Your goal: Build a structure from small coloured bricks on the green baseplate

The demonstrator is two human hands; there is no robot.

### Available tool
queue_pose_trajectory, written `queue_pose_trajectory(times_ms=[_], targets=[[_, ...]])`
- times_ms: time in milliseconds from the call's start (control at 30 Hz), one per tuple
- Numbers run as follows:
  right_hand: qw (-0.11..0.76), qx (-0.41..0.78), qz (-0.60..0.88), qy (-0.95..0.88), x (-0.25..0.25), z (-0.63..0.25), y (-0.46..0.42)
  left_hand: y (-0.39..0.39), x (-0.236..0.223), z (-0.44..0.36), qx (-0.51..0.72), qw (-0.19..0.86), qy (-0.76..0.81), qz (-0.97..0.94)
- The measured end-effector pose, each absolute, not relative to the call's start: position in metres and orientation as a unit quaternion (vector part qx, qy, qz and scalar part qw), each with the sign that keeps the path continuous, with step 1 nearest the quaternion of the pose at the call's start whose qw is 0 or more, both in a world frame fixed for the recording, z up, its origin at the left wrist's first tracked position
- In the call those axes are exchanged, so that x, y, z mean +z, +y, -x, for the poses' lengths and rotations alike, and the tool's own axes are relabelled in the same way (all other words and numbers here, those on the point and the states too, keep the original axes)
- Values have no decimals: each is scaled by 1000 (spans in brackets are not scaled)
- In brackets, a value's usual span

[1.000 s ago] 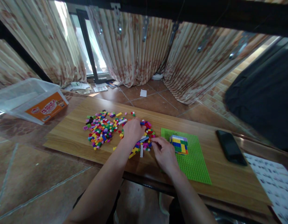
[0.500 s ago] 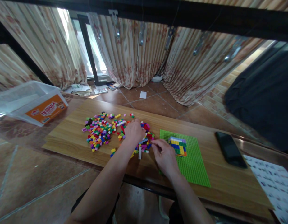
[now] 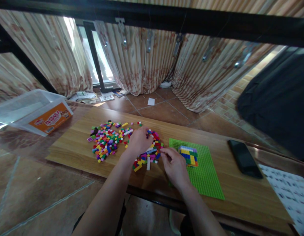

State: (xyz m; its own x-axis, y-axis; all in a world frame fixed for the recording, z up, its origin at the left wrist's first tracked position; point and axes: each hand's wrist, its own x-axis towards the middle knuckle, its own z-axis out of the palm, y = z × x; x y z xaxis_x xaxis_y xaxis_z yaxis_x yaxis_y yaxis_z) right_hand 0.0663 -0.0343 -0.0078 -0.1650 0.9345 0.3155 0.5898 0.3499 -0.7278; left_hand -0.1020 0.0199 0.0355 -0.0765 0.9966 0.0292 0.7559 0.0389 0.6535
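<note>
My left hand (image 3: 139,141) rests on a heap of small coloured bricks (image 3: 106,141) spread over the wooden board (image 3: 75,144), its fingers curled down into the pile. My right hand (image 3: 173,165) lies just right of the pile, fingers bent, its fingertips pinched at the bricks' right edge; what they hold is too small to make out. Beside that hand lies a green baseplate (image 3: 203,177) carrying a small multicoloured brick block (image 3: 188,155).
A black phone (image 3: 244,158) lies on the board at the right, beside a printed sheet (image 3: 287,193). A clear plastic box with an orange label (image 3: 36,111) stands at the far left. Curtains and a tiled floor lie beyond the board.
Both hands stay at the pile; the left hand's fingers have shifted slightly among the bricks, and a few bricks near the front edge have moved. The camera has tilted a little.
</note>
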Motion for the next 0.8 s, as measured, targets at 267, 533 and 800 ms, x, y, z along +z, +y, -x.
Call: queue_pose_trajectory(times_ms=[267, 533, 800], targets=[[500, 345, 488, -627, 4, -63, -35, 0, 47, 115, 351, 687, 426, -473], [535, 483, 467, -512, 9, -63, -31, -2, 42, 103, 327, 731, 411, -436], [571, 538, 474, -399, 7, -61, -27, -7, 39, 88, 341, 656, 453, -498]])
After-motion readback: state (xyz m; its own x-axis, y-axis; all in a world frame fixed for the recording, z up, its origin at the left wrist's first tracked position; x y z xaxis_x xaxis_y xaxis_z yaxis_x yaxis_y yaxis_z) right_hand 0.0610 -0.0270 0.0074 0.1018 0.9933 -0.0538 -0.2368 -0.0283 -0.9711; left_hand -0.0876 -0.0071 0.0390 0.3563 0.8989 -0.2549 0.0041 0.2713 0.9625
